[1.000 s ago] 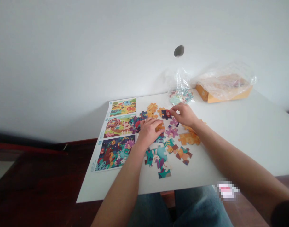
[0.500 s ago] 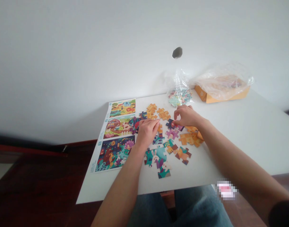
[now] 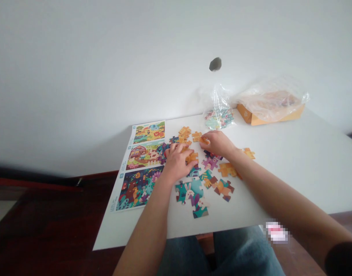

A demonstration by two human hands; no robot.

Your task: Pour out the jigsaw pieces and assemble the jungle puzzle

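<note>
Your left hand (image 3: 177, 161) lies flat over the loose pieces in the middle of the worktop (image 3: 293, 165). Its fingers are bent down on the near orange piece (image 3: 192, 156), but I cannot tell if you grip it or only press it. Your right hand (image 3: 217, 142) reaches a bit farther away, with its fingertips pinched together on the far orange piece (image 3: 199, 137).

I think it works best if you lift one piece only a little and turn it slowly. Look at its bumps and holes before you push it in. Keep your left hand light so it does not shove the rabbit pieces (image 3: 193, 191), which are already joined. The picture sheet (image 3: 144, 165) just beside your left hand can show you where the colours go.

Half a second ago your right hand was on the dark piece (image 3: 212, 155). Now it has moved up and left to the orange one. Your left hand has slid down a bit, and the near orange piece peeks out by its fingers.
</note>
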